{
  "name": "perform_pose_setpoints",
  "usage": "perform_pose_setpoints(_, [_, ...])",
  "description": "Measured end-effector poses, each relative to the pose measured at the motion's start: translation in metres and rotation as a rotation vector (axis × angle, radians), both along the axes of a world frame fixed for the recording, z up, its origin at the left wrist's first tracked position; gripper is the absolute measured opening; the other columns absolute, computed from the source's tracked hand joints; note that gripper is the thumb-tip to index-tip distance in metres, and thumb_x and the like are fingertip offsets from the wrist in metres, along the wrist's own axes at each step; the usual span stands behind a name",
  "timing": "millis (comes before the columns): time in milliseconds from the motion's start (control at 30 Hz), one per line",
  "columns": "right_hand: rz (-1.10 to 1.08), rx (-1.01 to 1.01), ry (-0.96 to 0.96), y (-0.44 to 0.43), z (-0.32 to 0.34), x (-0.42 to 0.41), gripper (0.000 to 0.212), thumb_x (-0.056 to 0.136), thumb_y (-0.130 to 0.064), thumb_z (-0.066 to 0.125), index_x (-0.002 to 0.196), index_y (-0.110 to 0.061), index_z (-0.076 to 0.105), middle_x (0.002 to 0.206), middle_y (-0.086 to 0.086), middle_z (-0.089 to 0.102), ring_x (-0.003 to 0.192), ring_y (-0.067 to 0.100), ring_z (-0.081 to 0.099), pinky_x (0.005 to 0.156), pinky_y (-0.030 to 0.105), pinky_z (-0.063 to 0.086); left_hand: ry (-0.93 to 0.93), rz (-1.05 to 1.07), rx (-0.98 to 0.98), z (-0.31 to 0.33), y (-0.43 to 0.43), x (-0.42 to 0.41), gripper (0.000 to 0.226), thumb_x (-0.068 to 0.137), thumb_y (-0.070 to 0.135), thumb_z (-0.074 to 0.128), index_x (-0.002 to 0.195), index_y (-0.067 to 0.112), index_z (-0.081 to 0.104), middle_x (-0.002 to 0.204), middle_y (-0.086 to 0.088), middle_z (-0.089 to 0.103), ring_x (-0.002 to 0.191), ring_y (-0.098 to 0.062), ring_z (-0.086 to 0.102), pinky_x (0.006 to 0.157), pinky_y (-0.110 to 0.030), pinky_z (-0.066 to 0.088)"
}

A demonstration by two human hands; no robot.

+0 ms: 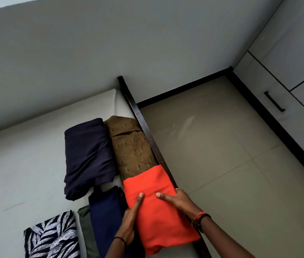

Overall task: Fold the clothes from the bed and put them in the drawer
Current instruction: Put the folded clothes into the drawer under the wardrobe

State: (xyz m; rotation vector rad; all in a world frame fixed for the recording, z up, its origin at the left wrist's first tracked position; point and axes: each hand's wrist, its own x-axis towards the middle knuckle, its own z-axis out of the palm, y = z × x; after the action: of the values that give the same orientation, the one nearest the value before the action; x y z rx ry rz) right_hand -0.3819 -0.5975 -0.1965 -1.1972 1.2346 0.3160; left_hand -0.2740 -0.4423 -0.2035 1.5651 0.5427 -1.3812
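Thumbs atop, left hand (130, 219) and right hand (178, 200) clasp the orange garment (158, 227)

Folded orange garment (156, 207) is held at the right edge of the bed (26, 164), against the dark bed rail (143, 125). Its left side is gripped by the left hand (130, 218), its right side by the right hand (177, 200), both thumbs laid on top. Its far end is overlapped onto a brown patterned garment (130, 146). A dark navy garment (87, 155) is laid just left of the brown one. A blue garment (106, 220), an olive garment (86, 226) and a leaf-print cloth (52, 237) are seen nearer, leftward.
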Motion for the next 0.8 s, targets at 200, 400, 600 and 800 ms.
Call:
perform_pose_setpoints(200, [-0.021,0.04,-0.041,-0.001,0.004,-0.003,0.067,0.054,-0.053,0.085,0.103,-0.013,0.066,0.094,-0.002,0.072,0.083,0.01,0.07,0.069,0.022,0.054,0.096,0.064,-0.099,-0.006,0.006,-0.002,0.083,0.055,0.053,0.084,0.125,0.017,0.056,0.108,-0.012,0.071,0.098,-0.029,0.068,0.094,-0.05,0.049])
perform_pose_setpoints(400, [-0.004,0.049,-0.03,-0.003,0.003,-0.011,0.086,0.045,-0.068,0.079,0.11,-0.014,0.063,0.099,-0.003,0.072,0.087,0.011,0.069,0.072,0.023,0.053,0.088,0.157,-0.153,-0.005,0.005,-0.011,0.094,0.05,0.048,0.089,0.131,0.023,0.051,0.115,-0.011,0.068,0.103,-0.03,0.066,0.092,-0.055,0.049])
perform_pose_setpoints(600, [-0.023,0.113,-0.012,0.006,0.004,-0.019,0.098,0.044,-0.078,0.075,0.118,-0.016,0.062,0.108,0.0,0.07,0.096,0.016,0.068,0.094,0.036,0.051,0.012,0.097,-0.217,0.013,0.019,-0.009,0.082,0.058,0.045,0.084,0.129,0.02,0.053,0.115,-0.01,0.068,0.105,-0.028,0.066,0.094,-0.051,0.049])
perform_pose_setpoints(800, [-0.145,0.213,-0.079,0.017,0.028,-0.032,0.098,0.053,-0.07,0.079,0.133,-0.022,0.05,0.12,0.0,0.066,0.106,0.017,0.065,0.099,0.038,0.048,-0.016,0.019,-0.243,0.047,0.031,-0.003,0.087,0.049,0.051,0.085,0.124,0.017,0.057,0.112,-0.011,0.069,0.103,-0.028,0.066,0.095,-0.048,0.05])
